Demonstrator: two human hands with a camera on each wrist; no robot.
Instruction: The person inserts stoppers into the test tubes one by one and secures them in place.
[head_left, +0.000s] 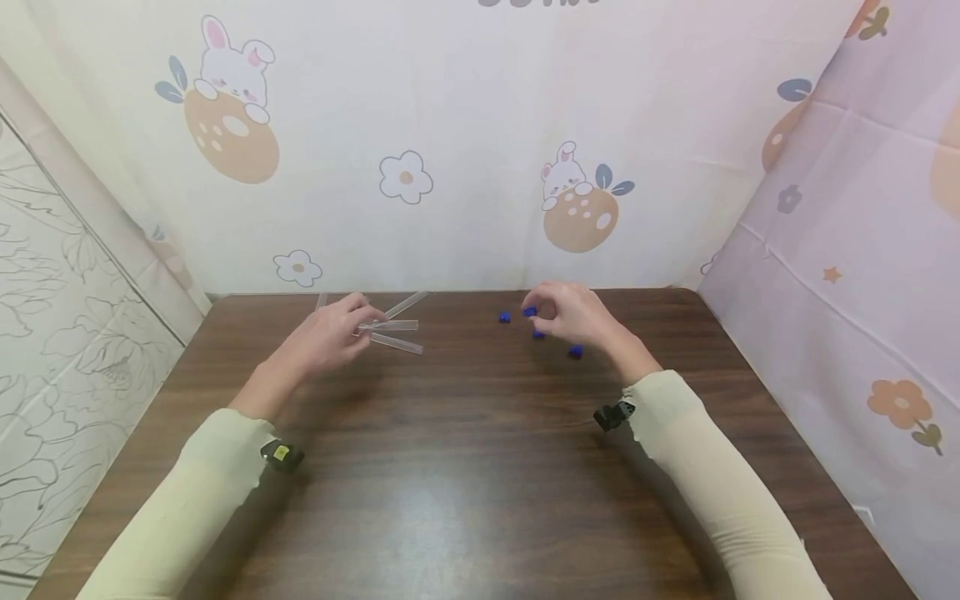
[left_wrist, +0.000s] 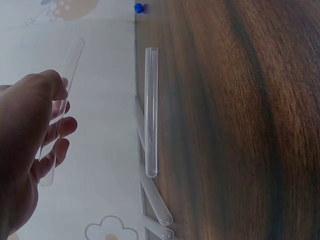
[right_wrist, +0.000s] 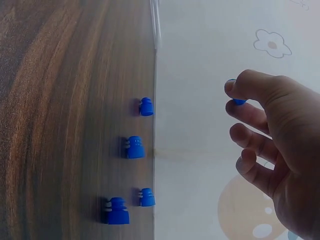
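Observation:
In the left wrist view, my left hand holds a clear, round-bottomed test tube between thumb and fingers, raised off the table. Another test tube lies close by, with more clear tubes beyond it. My right hand, at the far side of the table, pinches a small blue stopper between thumb and index finger; its other fingers are loosely bent. Several ridged blue stoppers stand on the table below that hand, partly covered by it in the head view.
The dark wooden table ends at a printed curtain along the back. More patterned cloth hangs at the right, and a floral-lined panel stands at the left. A black wrist camera sits at the left cuff.

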